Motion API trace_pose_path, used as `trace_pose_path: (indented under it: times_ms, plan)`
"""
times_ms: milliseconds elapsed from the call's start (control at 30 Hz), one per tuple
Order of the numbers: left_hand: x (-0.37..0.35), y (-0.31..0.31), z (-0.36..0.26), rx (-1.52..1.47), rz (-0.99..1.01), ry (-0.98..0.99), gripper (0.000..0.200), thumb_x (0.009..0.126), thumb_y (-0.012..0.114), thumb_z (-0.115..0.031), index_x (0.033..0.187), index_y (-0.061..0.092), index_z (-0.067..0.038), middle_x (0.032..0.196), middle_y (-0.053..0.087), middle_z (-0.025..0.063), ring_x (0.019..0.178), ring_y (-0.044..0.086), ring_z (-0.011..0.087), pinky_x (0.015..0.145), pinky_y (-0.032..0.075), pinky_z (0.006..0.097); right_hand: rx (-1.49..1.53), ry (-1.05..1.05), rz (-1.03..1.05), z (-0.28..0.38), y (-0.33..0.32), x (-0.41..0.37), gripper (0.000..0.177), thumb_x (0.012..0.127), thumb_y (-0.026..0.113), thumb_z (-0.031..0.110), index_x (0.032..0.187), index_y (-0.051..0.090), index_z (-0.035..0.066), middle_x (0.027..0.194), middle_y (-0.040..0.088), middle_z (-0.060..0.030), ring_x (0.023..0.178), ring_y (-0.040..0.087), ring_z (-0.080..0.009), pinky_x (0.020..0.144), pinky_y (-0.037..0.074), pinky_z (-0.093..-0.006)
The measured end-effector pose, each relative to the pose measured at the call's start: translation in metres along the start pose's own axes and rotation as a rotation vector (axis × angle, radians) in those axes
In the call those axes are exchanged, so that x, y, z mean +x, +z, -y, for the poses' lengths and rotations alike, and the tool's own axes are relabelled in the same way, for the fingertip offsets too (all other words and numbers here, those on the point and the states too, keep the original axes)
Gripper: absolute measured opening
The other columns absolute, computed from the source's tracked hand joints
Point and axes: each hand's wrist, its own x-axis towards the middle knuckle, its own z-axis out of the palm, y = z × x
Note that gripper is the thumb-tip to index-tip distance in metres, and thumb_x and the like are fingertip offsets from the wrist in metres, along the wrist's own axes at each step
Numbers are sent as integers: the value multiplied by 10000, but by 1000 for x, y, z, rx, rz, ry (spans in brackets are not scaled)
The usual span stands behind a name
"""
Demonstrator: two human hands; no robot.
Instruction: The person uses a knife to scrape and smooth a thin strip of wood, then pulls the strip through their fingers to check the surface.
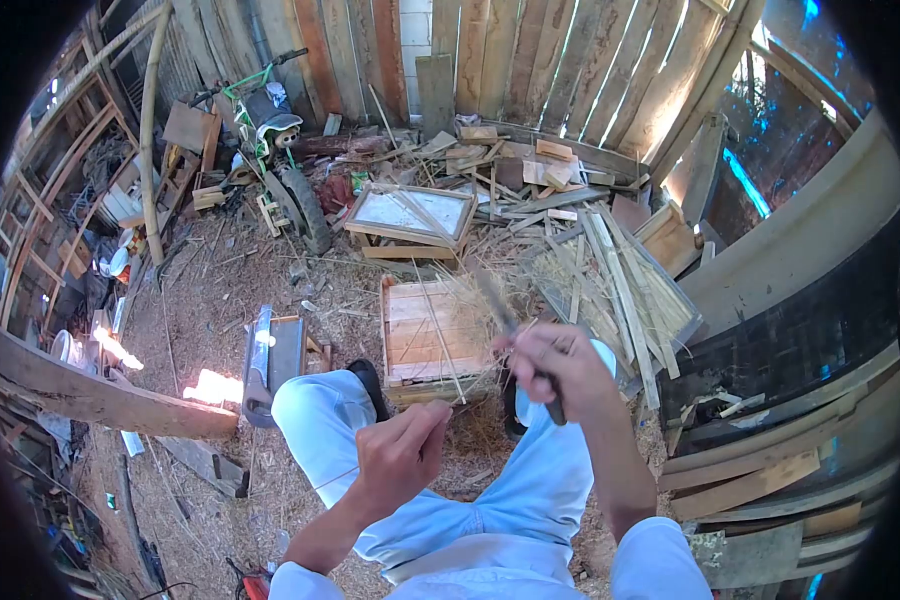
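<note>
My right hand (560,365) is closed round the dark handle of a knife (500,305), its blurred blade pointing up and away over the knees. My left hand (402,448) is closed on a thin strip (454,390), whose end shows just beyond the fingers near a wooden crate (422,330). The two hands are apart, the right one higher. Between my feet stands the shallow crate of pale boards, with thin strips lying across it and curly shavings at its right side.
A hand saw (261,360) rests on a small stand at the left. Beyond the crate lie a framed box (410,212), scrap wood (520,170) and long slats (615,280). A bicycle (280,150) leans at the back left. A thick beam (100,385) juts in from the left.
</note>
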Motion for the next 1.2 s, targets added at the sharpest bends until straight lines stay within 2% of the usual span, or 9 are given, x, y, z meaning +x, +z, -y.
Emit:
trace_pose_path:
  times_ms: [267, 400, 500, 567, 667, 800, 867, 1033, 1200]
  plan:
    - [4, -3, -3, -136, 72, -152, 89, 795, 649, -20, 872, 609, -40, 747, 648, 94, 529, 602, 231, 448, 447, 297, 3, 30, 32, -6, 9, 1, 311, 939, 530, 195, 1067, 582, -83, 671, 536, -4, 489, 417, -23, 416, 298, -161]
    - [5, -7, -3, -150, 76, -154, 86, 803, 644, -20, 882, 612, -35, 758, 655, 106, 538, 616, 221, 461, 458, 290, 78, -76, -96, -1, -8, 5, 305, 936, 529, 191, 1068, 582, -78, 677, 538, -6, 486, 404, -24, 416, 299, -162]
    - [6, -11, -6, -208, 117, -252, 80, 807, 643, -22, 882, 619, -30, 720, 642, 103, 498, 584, 198, 447, 434, 286, 40, -2, -19, 4, 4, -3, 298, 934, 532, 183, 1069, 581, -79, 680, 540, -12, 484, 402, -28, 410, 289, -169]
    - [9, -13, -9, -292, 188, -364, 35, 820, 626, -5, 848, 605, -4, 592, 566, 64, 475, 505, 95, 440, 367, 242, 8, 11, 12, 1, 5, -3, 299, 933, 533, 180, 1069, 579, -83, 679, 541, -14, 482, 403, -29, 408, 286, -171]
    - [6, -14, -6, -381, 201, -389, 69, 817, 648, -42, 882, 628, -29, 660, 607, 94, 443, 494, 163, 429, 378, 276, 46, -32, -20, -1, -7, -3, 305, 932, 538, 179, 1063, 575, -94, 676, 547, -18, 473, 403, -33, 405, 280, -171]
    - [5, -14, -8, -320, 171, -324, 79, 812, 646, -34, 889, 630, -31, 675, 617, 101, 459, 524, 167, 441, 397, 274, 100, -76, -26, 0, -6, -4, 305, 929, 547, 186, 1071, 579, -83, 678, 551, -19, 466, 398, -34, 404, 278, -170]
    - [5, -11, -7, -292, 123, -268, 84, 806, 644, -22, 888, 631, -32, 695, 631, 104, 474, 551, 179, 450, 416, 276, 88, 63, 145, -3, 9, -6, 303, 931, 546, 186, 1065, 580, -84, 677, 552, -20, 467, 401, -31, 404, 283, -168]
    - [5, -15, -9, -301, 155, -280, 90, 797, 646, -10, 883, 630, -31, 712, 640, 106, 493, 579, 201, 455, 434, 285, 183, -31, 5, -1, -6, -4, 307, 930, 546, 172, 1103, 575, -80, 677, 544, -10, 462, 392, -35, 405, 271, -183]
    - [6, -15, -9, -292, 152, -242, 88, 794, 646, -5, 877, 629, -30, 709, 639, 104, 502, 589, 202, 452, 434, 286, 117, 76, 110, 0, 4, -8, 293, 928, 548, 174, 1070, 580, -80, 659, 535, -10, 459, 398, -37, 394, 276, -173]
